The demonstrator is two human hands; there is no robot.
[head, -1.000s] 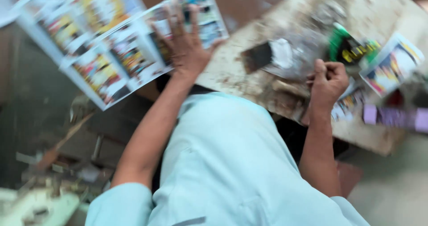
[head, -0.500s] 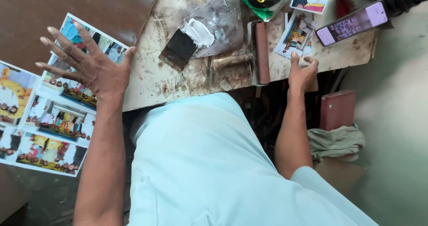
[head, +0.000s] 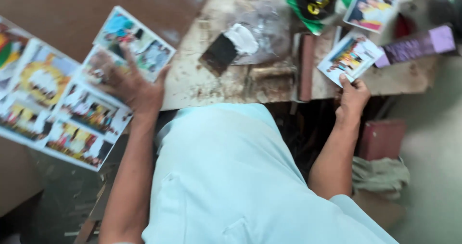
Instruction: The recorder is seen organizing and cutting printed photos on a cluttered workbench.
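Looking down from the head camera, the left hand (head: 129, 83) lies flat and open, fingers spread, pressing on a big sheet of colour photos (head: 72, 100) that has many small pictures printed side by side. The sheet spreads out to the left of that hand and under it, over a brown board (head: 96, 3). The right hand (head: 352, 96) pinches the bottom edge of a single small photo (head: 350, 56) with thumb and fingers; the photo sits just above that hand on the worn, stained table (head: 216, 85). Between the two hands lie a dark scraper with white paste (head: 226, 49) and a brown wooden block (head: 306, 66). Above the right hand are another photo (head: 373, 3) and a green and black packet (head: 313, 1). To its right is a purple thing (head: 416, 44), maybe a phone, but it is too blurry to tell.
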